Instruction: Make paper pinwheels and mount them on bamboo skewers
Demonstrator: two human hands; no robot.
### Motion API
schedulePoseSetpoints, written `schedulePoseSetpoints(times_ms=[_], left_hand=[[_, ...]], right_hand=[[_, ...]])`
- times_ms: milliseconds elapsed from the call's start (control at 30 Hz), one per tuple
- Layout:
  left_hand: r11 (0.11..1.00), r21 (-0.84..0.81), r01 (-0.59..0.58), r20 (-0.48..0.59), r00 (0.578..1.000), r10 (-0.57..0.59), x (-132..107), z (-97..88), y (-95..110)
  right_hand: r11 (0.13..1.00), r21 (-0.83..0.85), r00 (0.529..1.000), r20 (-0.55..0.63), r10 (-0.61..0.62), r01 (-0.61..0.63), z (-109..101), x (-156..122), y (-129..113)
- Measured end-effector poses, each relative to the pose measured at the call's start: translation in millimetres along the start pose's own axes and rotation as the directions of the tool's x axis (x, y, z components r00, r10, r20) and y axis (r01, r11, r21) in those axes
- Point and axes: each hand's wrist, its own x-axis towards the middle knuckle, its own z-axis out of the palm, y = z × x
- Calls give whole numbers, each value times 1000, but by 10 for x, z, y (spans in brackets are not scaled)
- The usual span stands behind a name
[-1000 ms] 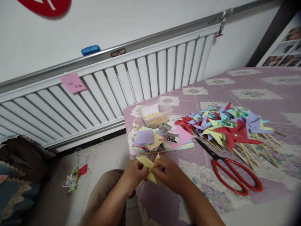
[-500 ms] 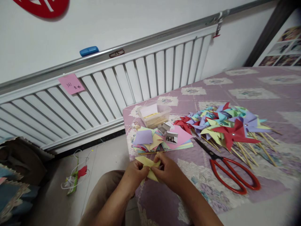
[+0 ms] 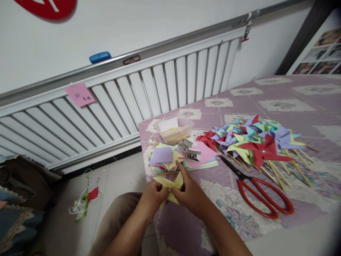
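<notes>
A yellow paper pinwheel (image 3: pixel 170 183), its corners folded in toward the centre, is held between both hands over the table's near left edge. My left hand (image 3: pixel 154 193) pinches its left side, thumb on the middle. On the right side, my right hand (image 3: pixel 188 188) presses a thumb to the centre while its index finger is stretched out away from the paper. Just beyond lie stacked coloured paper squares (image 3: pixel 163 155) and a small open box of metal pins (image 3: pixel 194 155). The fingers behind the paper are hidden.
Large red-handled scissors (image 3: pixel 259 192) lie to the right. Behind them is a pile of finished pinwheels (image 3: pixel 263 151) on sticks. A clear plastic tub (image 3: pixel 177 137) holds wooden sticks at the back left. A white radiator (image 3: pixel 160 85) runs along the wall.
My right index finger has lifted off the paper and stretched forward, showing more of the folded upper right corner. The left hand keeps its pinch.
</notes>
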Motion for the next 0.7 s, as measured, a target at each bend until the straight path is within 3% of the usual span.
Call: schedulePoseSetpoints(times_ms=[200,467,700], left_hand=[[999,-35,12,36,999,-11,-9,2,3],[959,-250,135,125,986,-106,-39,-43,13],[992,-113,59,130,991,-44,-21,-39,13]], right_hand=[[997,-74,999,-9,33,-34,-6,-9,-42],[990,-106,995,31,94,-90,-39,-25,-144],[993,-100,997,29,69,-66,-24,-6,-92]])
